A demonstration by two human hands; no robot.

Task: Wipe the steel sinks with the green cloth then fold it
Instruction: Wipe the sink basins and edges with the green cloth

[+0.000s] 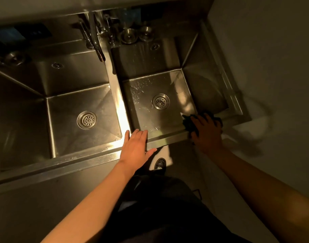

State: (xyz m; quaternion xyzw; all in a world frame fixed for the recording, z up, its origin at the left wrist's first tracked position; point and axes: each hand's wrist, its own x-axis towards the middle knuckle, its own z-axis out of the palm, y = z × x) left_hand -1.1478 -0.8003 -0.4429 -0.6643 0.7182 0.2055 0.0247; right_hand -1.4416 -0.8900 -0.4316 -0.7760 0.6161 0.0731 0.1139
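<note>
Two steel sinks sit side by side, the left sink and the right sink, each with a round drain in its floor. The dark green cloth lies bunched on the front right corner of the right sink's rim. My right hand presses down on the cloth with spread fingers. My left hand rests flat, fingers straight, on the front rim near the divider between the two basins. Water drops show on the right sink's floor.
A faucet stands at the back over the divider, with handles beside it. Two metal strainer cups sit on the back ledge. A pale wall borders the right sink. My shoe shows on the floor below the rim.
</note>
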